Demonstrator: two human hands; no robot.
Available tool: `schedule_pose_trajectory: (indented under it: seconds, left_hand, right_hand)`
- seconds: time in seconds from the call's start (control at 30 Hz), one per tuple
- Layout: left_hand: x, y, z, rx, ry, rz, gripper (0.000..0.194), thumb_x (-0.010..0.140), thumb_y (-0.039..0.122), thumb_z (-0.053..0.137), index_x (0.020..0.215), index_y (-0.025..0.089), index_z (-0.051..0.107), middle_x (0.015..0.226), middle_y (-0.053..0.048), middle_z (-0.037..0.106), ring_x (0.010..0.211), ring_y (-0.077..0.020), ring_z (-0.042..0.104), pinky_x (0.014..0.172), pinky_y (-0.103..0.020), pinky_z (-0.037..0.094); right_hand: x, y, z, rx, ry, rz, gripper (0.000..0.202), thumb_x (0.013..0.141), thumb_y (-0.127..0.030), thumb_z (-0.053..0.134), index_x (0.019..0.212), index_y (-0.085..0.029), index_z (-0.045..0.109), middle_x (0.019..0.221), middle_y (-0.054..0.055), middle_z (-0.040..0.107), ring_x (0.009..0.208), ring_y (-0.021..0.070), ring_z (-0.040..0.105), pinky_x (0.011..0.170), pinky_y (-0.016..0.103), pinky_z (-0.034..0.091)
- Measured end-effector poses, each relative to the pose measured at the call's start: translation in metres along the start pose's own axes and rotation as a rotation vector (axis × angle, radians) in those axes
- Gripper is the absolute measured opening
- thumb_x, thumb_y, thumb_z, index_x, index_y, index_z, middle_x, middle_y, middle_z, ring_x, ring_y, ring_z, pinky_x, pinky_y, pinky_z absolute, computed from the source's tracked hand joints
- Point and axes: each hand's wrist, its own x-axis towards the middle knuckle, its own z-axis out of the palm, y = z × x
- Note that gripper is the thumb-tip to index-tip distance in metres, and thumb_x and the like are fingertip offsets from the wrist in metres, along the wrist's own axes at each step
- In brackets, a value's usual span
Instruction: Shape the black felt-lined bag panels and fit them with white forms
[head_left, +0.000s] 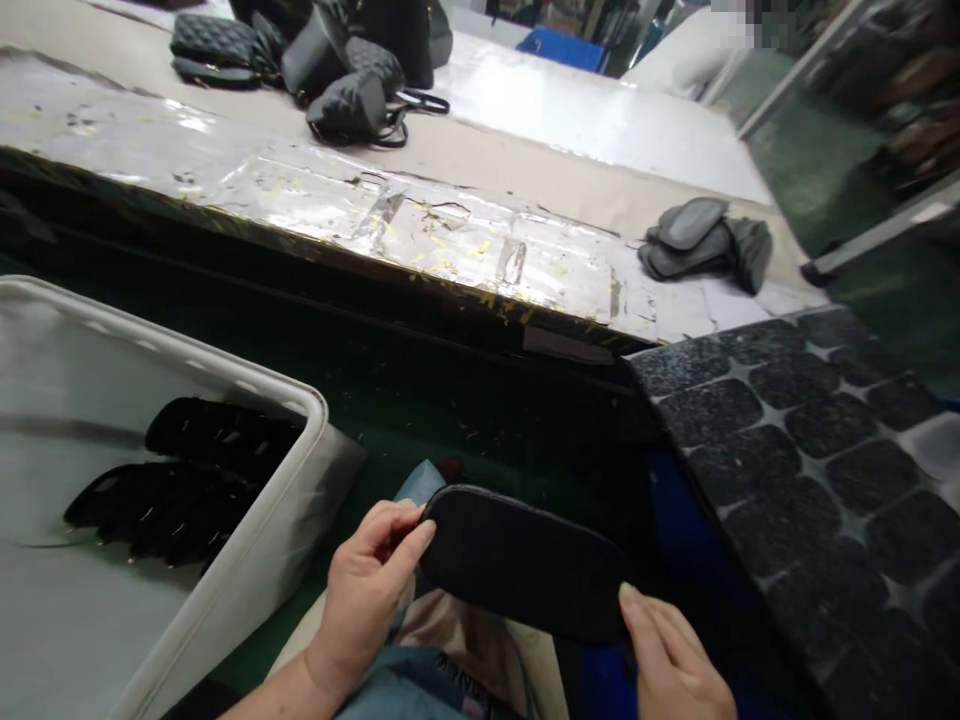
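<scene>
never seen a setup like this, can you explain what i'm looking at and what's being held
There is no machine here, just a person working bare-handed. The one picture comes from a camera worn on their head, looking forward and down. The left hand and right hand hold a flat black panel with rounded ends, one hand at each end.

Across the worktable lie a cluster of black bags and, farther right, a small pile of dark grey pieces. At the picture's left, a white bin holds rows of black pieces; at its right is a dark, patched surface.
</scene>
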Motion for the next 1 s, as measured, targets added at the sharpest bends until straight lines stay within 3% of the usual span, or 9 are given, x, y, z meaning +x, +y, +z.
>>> schedule_pose_trajectory:
  seconds: [0.5,0.8,1.0]
  left_hand:
    - [-0.007,-0.017,-0.001,0.192,0.082,0.02,0.028,0.075,0.044,0.065,0.088,0.019,0.063,0.082,0.0,0.063,0.077,-0.0149,0.057,0.07,-0.022,0.046]
    - [-0.01,-0.021,0.003,0.363,0.1,0.199,0.019,0.084,0.038,0.055,0.092,0.022,0.06,0.084,0.0,0.06,0.079,-0.0156,0.056,0.071,-0.023,0.046]
    - [-0.009,-0.017,0.006,0.369,0.074,0.232,0.015,0.088,0.035,0.052,0.089,0.021,0.057,0.08,0.001,0.055,0.073,-0.0137,0.053,0.068,-0.024,0.043]
  right_hand:
    - [-0.014,0.001,0.014,0.06,0.037,0.02,0.02,0.087,-0.034,0.057,0.085,-0.018,0.069,0.08,0.001,0.064,0.075,0.0126,0.06,0.07,0.022,0.045]
    - [-0.014,0.0,0.023,-0.013,0.122,-0.08,0.019,0.087,-0.03,0.056,0.085,-0.015,0.066,0.076,0.004,0.062,0.07,0.0148,0.058,0.068,0.026,0.045]
    - [-0.013,-0.001,0.022,-0.091,0.157,-0.114,0.021,0.087,-0.03,0.058,0.08,-0.012,0.067,0.075,0.006,0.062,0.069,0.0148,0.059,0.068,0.025,0.045]
